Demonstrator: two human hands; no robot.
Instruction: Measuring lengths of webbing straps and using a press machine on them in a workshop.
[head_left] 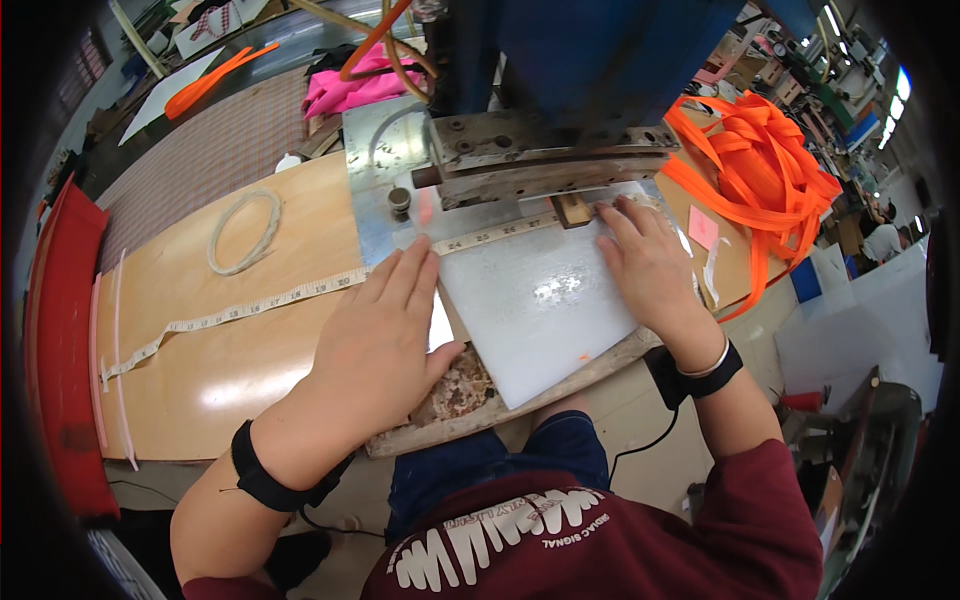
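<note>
Above the far edge of the white board (540,310) hangs the metal bar (555,170) of a blue machine (590,60), the chief obstruction, with a small brass-coloured block (573,210) below it on the board's far part. A knob (400,203) stands beyond the board's far left corner; farther off on that side lies pink cloth (355,90). Right of the board are a heap of orange strap (765,165) and a pink slip (703,228); left of it lie a pale ring (237,270) and a measuring tape (300,291), which runs onto the board's far part as far as the block. Of the hands, the left hand (375,340) lies flat across the tape at the board's left edge, fingers nearly together, thumb apart; the right hand (650,262), slightly spread, lies over the board's right part, fingertips just beside the block, contact uncertain. Neither pinches anything. The surface (200,400), glossy pale wood, extends to both sides of the board, with a workshop far to the right. The board's near corner reaches close to the worn front edge (465,385); a red panel (70,350) bounds the surface far left. Between the hands the board's middle is uncovered; the broadest stretch of wood lies left.
</note>
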